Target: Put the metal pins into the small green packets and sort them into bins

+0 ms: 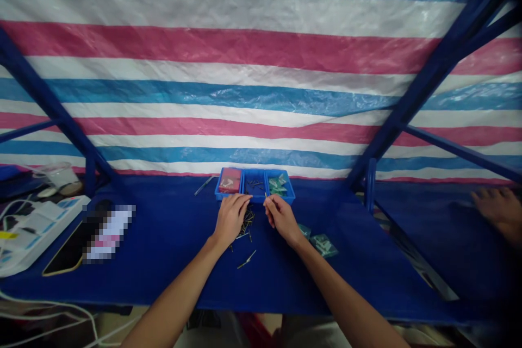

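My left hand [230, 218] rests palm down on the blue table [163, 250], fingers curled over a pile of small dark metal pins [247, 218]. My right hand [280, 216] is beside it, fingers pinched on a thin pin pointing up toward the blue tray [255, 192]. The tray has three compartments: red pieces on the left [230, 180], dark pins in the middle [255, 183], green pieces on the right [278, 184]. A loose pin [247, 259] lies near my left wrist. Small green bags [322, 243] lie by my right wrist.
A phone [67, 253] and a white box [28, 234] sit at the left, with a plastic cup [61, 175] behind. Another person's hand [495, 207] rests on the table at far right. Blue frame struts [411, 98] rise on both sides before a striped tarp.
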Demonstrator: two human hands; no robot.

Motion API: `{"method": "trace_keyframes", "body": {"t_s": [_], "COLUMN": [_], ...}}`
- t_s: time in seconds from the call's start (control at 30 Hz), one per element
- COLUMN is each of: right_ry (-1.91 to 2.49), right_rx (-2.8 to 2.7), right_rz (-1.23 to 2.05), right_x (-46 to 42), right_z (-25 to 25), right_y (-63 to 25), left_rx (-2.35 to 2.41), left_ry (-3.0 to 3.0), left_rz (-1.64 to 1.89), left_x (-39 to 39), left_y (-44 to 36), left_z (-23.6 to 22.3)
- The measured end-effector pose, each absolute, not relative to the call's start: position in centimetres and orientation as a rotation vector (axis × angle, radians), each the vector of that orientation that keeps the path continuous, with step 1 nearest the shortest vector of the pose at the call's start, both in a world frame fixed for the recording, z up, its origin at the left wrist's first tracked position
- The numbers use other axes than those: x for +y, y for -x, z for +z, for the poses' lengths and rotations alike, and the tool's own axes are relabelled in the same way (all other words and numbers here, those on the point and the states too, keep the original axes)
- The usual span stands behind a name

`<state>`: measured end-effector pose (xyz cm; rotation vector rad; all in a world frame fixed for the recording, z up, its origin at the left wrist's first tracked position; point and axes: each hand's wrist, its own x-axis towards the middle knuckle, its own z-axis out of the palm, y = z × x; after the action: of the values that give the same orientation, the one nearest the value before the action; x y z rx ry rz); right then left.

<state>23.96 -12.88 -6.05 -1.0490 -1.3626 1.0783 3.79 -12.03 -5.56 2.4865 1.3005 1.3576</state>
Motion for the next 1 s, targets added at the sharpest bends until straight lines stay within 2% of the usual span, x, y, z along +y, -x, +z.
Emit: {"method": "trace_keyframes", "body": {"t_s": [0.47,0.73,1.0], "right_ry": [1.181,1.165,1.059], "right_rx": [-1.364,-1.209,-1.327], "right_rz": [0.969,1.124,1.103], "right_x": [-13.2,-12.5,-11.9], "right_z": [-6.1,-5.8,-5.4], "right_y": [-23.9,-23.3,-22.9], "left_rx": [1.286,1.285,1.291], "left_ry": [-2.493,-2.479,-2.498], "left_rz": [1.382,1.380,1.359], "left_x": [-12.0,-12.0,-11.9], "left_y": [-3.8,-4.0,-3.9], "left_z": [-5.8,-5.8,-5.8]}}
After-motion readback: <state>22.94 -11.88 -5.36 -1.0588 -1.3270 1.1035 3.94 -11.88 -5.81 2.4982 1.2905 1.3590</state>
